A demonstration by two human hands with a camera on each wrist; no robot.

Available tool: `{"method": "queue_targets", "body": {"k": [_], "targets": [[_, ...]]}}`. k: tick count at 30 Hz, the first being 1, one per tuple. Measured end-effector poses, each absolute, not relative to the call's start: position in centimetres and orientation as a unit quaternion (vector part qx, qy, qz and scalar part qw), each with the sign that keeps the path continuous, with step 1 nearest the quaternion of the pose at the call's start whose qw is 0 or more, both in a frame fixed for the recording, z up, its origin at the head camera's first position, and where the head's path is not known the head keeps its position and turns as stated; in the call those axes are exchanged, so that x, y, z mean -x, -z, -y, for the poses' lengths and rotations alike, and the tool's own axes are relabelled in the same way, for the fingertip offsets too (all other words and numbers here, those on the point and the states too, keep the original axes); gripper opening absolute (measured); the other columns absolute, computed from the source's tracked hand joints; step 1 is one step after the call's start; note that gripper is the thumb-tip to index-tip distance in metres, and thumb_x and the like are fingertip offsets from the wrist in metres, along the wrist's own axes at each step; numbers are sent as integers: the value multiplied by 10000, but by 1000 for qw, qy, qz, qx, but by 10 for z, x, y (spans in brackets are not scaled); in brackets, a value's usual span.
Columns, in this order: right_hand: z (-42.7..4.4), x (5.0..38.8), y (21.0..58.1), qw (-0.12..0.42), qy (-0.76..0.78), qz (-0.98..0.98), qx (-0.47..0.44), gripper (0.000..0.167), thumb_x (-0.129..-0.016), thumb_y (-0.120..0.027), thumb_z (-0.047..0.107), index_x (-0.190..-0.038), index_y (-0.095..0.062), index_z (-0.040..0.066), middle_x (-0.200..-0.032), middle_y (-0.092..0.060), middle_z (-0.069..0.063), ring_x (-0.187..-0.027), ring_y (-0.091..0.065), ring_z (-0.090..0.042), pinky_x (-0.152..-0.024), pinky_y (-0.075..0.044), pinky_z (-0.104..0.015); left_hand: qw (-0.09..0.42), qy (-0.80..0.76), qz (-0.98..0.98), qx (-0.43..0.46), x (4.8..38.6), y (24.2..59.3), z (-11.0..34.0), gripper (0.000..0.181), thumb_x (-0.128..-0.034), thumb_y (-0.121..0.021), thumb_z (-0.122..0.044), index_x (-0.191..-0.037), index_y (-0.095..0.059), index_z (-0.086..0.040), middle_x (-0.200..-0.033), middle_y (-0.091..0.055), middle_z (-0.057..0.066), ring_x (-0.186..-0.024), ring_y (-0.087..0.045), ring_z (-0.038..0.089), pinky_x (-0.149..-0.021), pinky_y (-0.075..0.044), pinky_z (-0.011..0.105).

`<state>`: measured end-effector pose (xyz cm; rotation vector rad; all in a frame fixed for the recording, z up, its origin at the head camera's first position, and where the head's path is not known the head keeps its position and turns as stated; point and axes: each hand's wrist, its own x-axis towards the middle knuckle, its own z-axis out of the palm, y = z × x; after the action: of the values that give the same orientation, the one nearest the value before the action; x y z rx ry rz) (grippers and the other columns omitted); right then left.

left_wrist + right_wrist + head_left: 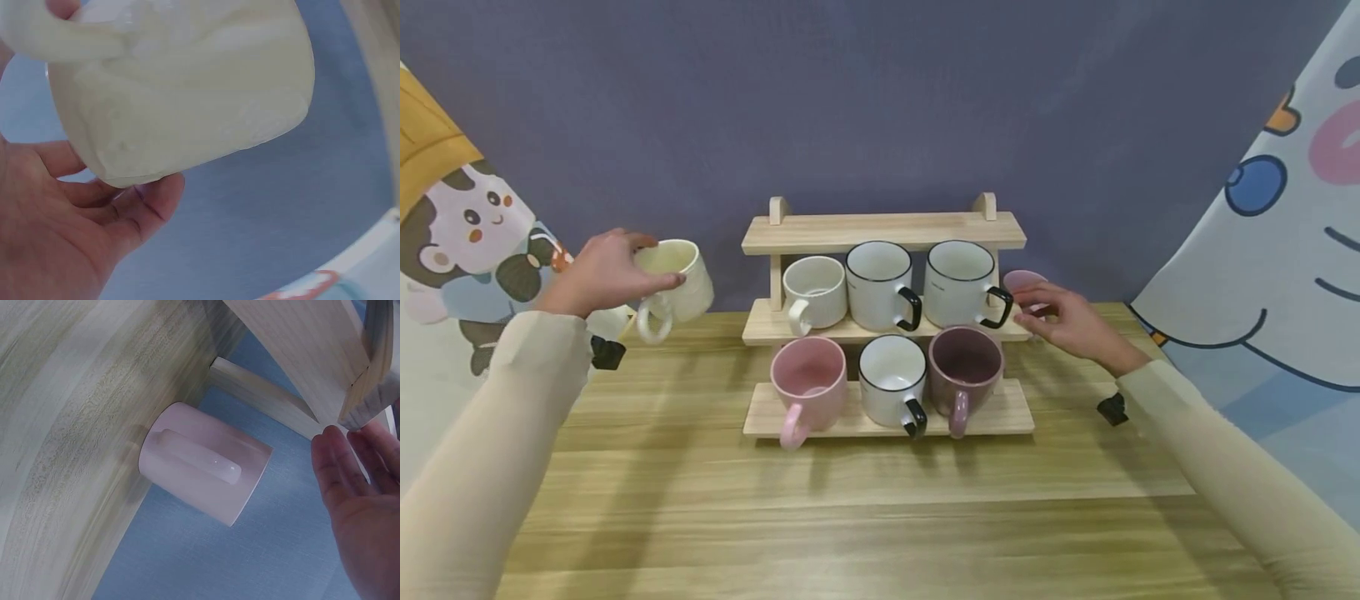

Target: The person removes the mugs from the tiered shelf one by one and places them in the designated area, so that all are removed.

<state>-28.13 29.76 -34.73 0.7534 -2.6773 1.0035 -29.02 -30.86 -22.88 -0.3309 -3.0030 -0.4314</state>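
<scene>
I have the cream mug (696, 292) in the air to the left of the wooden rack (883, 233), tilted, its handle on the side away from the rack. My left hand (606, 275) pinches it between thumb and fingers. My right hand (1067, 323) is at the rack's right end, fingers loosely bent and close to one another; I cannot tell whether they touch the wood. Just right of the rack, near that hand, a pale pink mug (200, 462) stands on the table (850, 533). The rack's middle board carries an off-white mug (816, 300) and two black-rimmed mugs (876, 287); its bottom board, a rose mug (823, 404), a third black-rimmed one and a plum mug (962, 383). Behind the rack I see a grey-blue backdrop (880, 100)
</scene>
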Motion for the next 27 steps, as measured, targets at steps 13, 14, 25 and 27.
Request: {"method": "queue_targets", "body": {"k": [13, 14, 25, 27], "targets": [[-298, 280, 348, 107, -348, 889, -279, 333, -904, -643, 88, -1203, -599, -52, -1216, -552, -156, -1009, -574, -283, -794, -465, -165, -14, 167, 977, 129, 334, 314, 312, 819, -796, -689, -522, -1260, -491, 123, -1279, -451, 337, -1185, -378, 490, -910, -350, 609], [-298, 280, 347, 107, -348, 889, -276, 334, -905, -644, 99, -1206, -602, -41, -1216, -556, -143, -1017, -574, -271, -797, -467, -168, -18, 170, 977, 128, 336, 317, 312, 820, -796, -690, -519, -1265, -487, 122, -1287, -441, 337, -1187, -374, 494, -913, -347, 611], [-296, 281, 348, 89, -346, 898, -256, 341, -913, -640, 132, -1207, -600, -37, -1243, -530, -135, -1010, -570, -274, -806, -482, -241, -32, 176, 977, 113, 353, 341, 305, 827, -799, -697, -493, -1277, -464, 140, -1293, -429, 359, -1184, -374, 521, -931, -342, 614], [-297, 280, 348, 88, -349, 899, -250, 341, -909, -646, 133, -1207, -603, -27, -1246, -531, -120, -1016, -570, -255, -804, -480, -225, -33, 178, 977, 113, 355, 344, 304, 832, -796, -697, -497, -1276, -464, 141, -1287, -436, 360, -1172, -390, 521, -927, -351, 608]]}}
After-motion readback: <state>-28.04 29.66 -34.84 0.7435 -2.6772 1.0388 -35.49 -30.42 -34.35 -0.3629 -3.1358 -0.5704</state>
